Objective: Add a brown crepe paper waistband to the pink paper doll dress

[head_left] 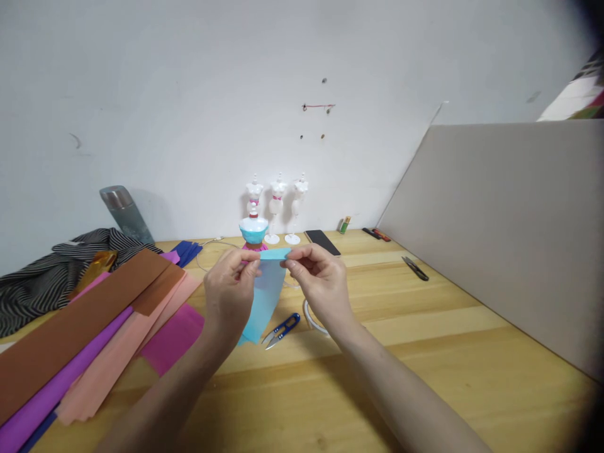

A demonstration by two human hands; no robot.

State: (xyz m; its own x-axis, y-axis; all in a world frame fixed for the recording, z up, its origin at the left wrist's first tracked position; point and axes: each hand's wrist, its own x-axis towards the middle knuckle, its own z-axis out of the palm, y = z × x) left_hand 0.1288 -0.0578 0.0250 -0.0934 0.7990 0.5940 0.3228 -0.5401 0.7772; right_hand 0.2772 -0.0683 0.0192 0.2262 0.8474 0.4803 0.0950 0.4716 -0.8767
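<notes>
A light blue strip of crepe paper (262, 302) hangs between my hands, its top edge folded over and its lower end down by the table. My left hand (230, 286) pinches the left corner of that fold between thumb and fingers. At the opposite corner, my right hand (323, 277) grips the paper the same way. Below them lie blue-handled thread snips (282, 330) with the blades pointing toward me. A white roll of tape (311, 318) is partly hidden behind my right hand.
Brown paper (89, 321) and other coloured sheets pile up on the left, by a striped cloth (33, 270) and a bottle (126, 212). Small white dress forms (296, 204) stand at the wall near a phone (323, 242). Dark snips (415, 268) lie right, beside a partition (509, 233).
</notes>
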